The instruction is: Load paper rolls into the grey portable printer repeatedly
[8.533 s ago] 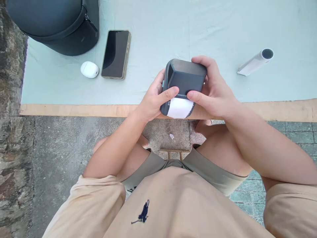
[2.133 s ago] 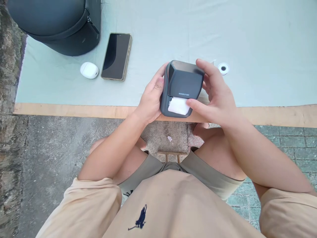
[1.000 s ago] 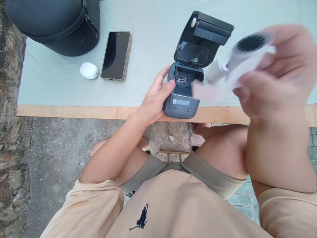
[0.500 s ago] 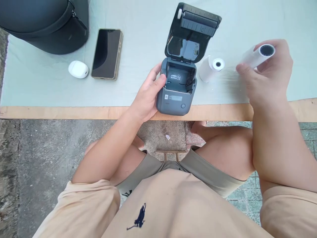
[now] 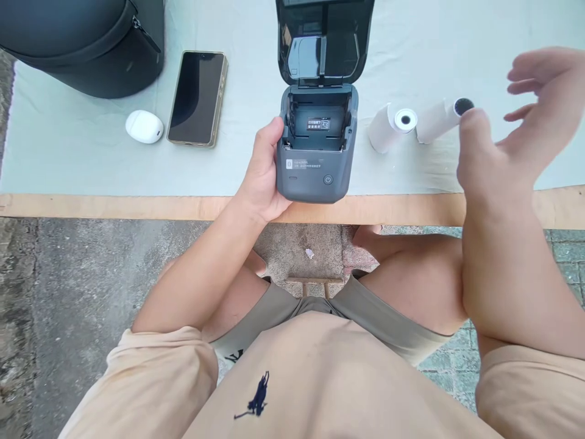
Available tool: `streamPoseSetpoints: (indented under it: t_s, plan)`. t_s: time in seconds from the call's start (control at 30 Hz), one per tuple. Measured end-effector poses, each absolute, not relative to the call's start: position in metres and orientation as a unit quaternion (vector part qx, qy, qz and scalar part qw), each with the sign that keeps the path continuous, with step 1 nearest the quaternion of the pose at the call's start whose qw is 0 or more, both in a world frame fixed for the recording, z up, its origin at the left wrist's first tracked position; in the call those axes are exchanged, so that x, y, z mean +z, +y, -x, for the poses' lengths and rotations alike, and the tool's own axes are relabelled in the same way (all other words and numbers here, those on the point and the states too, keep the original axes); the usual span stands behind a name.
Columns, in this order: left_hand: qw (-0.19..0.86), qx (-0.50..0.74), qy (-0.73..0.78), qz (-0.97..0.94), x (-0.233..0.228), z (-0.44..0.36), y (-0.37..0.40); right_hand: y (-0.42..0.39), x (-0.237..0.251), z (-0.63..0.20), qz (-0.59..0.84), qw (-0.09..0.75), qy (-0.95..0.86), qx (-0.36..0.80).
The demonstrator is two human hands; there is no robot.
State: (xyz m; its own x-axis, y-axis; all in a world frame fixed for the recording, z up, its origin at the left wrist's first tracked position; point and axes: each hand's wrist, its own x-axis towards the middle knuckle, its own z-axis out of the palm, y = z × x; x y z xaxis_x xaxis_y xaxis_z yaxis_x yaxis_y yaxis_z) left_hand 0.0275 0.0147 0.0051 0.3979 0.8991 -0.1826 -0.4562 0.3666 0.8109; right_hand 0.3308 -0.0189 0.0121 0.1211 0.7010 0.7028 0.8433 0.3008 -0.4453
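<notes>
Head view: left hand [image 5: 261,177] grips printer [image 5: 315,152]; right hand [image 5: 516,134] spread beside two rolls [image 5: 393,125]

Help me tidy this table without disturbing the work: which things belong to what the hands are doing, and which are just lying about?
In use:
- label printer, lid open, steadied by the left hand
- two paper rolls beside it, near the open right hand

Lying about:
- phone
- white earbud case
- dark bag

I see the printer lid [image 5: 323,36] and the dark bag [image 5: 82,42] cut off at the top edge. My right hand [image 5: 525,134] is motion-blurred.
</notes>
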Motion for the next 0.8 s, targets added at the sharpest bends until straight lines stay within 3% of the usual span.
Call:
streamPoseSetpoints:
  t_s: [0.07,0.27,0.4,0.53,0.7,0.8]
  plan:
    - [0.763,0.443,0.322,-0.343,0.003,-0.028,0.014,-0.025,0.017,-0.315,0.553,0.479,-0.677,-0.082]
    - [0.777,0.434,0.315,-0.329,-0.001,-0.027,0.011,-0.015,0.01,-0.273,0.672,0.24,-0.698,0.06]
    - [0.782,0.423,0.312,-0.336,-0.002,-0.025,0.01,-0.001,0.013,-0.257,0.717,0.194,-0.663,0.095]
    - [0.784,0.423,0.297,-0.343,-0.003,-0.024,0.008,-0.004,0.02,-0.254,0.669,0.27,-0.682,0.122]
    - [0.789,0.423,0.283,-0.344,-0.004,-0.025,0.006,-0.006,0.02,-0.258,0.516,0.54,-0.54,0.387]
    - [0.789,0.426,0.282,-0.342,-0.004,-0.025,0.007,0.0,0.02,-0.262,0.523,0.545,-0.373,0.539]
